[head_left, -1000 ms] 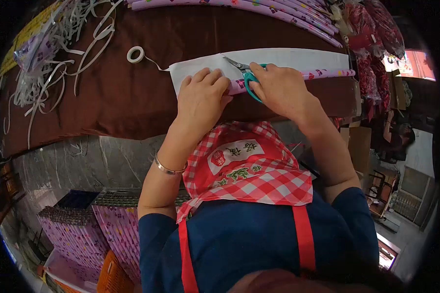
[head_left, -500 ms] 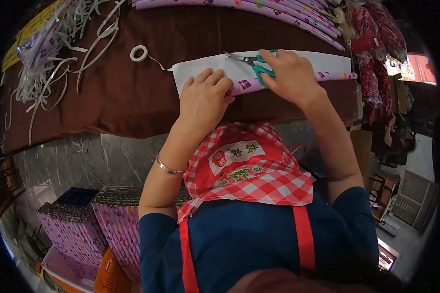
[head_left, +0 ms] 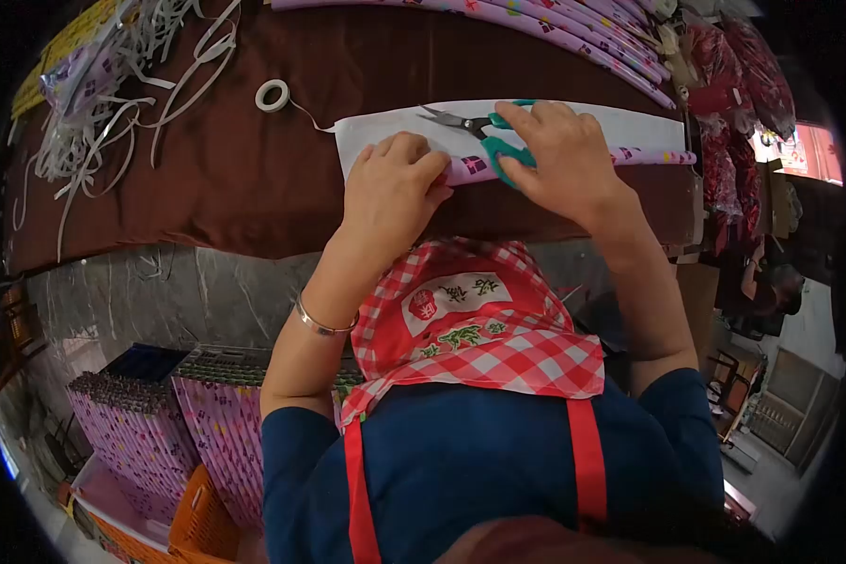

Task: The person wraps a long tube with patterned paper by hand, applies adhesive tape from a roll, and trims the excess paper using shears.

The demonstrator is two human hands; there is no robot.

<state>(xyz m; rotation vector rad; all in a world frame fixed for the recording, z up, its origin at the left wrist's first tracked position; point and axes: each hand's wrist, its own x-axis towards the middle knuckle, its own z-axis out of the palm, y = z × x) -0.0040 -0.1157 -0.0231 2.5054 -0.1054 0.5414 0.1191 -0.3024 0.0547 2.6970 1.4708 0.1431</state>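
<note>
My right hand (head_left: pixel 566 160) is closed around the teal handles of a pair of scissors (head_left: pixel 500 155), whose metal blades point left and stand apart. Under the scissors lies a long white-backed sheet of wrapping paper (head_left: pixel 359 133), its near edge rolled up to show a lilac printed side. The curled fingers of my left hand (head_left: pixel 395 183) grip that rolled edge near its left end; the fingertips are partly hidden. Beyond my left hand, a small roll of white tape (head_left: pixel 273 96) rests on the cloth, its loose strip running to the paper's left corner.
A brown cloth (head_left: pixel 216 179) covers the table. Lilac rolls (head_left: pixel 573 39) lie along the far side. Tangled white strips (head_left: pixel 113 122) are at the left. Below stand an orange basket (head_left: pixel 202 512) and stacked lilac rolls (head_left: pixel 136 432). Red plastic-wrapped bundles (head_left: pixel 724 66) are at right.
The scissors' blades have opened wider, and they have shifted slightly left. My left hand keeps its hold on the paper. The whole view has shifted a little.
</note>
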